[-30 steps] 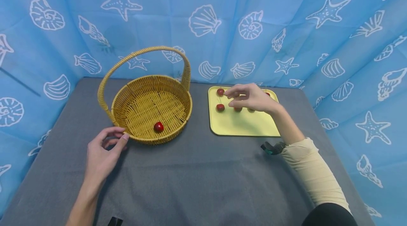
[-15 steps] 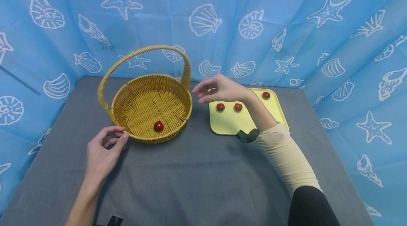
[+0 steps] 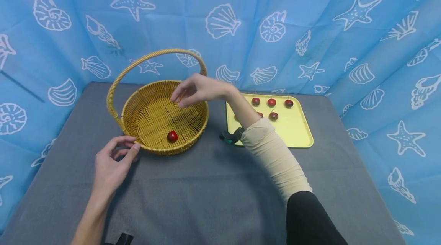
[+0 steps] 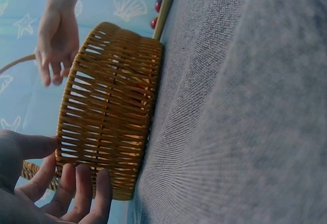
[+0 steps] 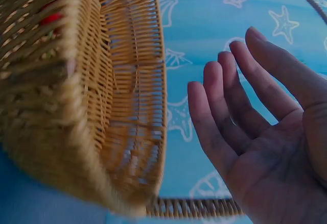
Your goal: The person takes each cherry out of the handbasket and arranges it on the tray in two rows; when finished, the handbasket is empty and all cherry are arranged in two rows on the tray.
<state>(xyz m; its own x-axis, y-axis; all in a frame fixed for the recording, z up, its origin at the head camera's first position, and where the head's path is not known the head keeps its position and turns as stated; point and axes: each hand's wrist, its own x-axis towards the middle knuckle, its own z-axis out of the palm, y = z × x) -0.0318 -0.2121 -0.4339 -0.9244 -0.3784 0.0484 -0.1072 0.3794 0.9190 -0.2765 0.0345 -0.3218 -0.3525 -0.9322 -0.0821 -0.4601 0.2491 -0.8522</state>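
A round yellow wicker basket [image 3: 198,134] with a tall arched handle [image 3: 115,84] stands at the left of the table. One red cherry [image 3: 172,136] lies inside it, near the front; through the weave the cherry [image 5: 51,18] shows as a red patch in the right wrist view. My left hand [image 3: 111,164] pinches the basket's front left rim between thumb and fingers. Over the basket's far right part hangs my right hand [image 3: 196,90], under the handle's arch. Its fingers [image 5: 202,112] are loosely bent, with nothing between them in the right wrist view.
A yellow tray [image 3: 293,134] lies to the right of the basket, bearing several cherries with stems, one of them a dark cherry [image 3: 288,103]. My right forearm covers the tray's left part. A blue shell-patterned curtain [image 3: 241,46] hangs behind the grey table [image 3: 193,199].
My right hand has moved left, from above the tray across to above the basket. More of the tray's cherries show now. The left hand and basket have stayed in place.
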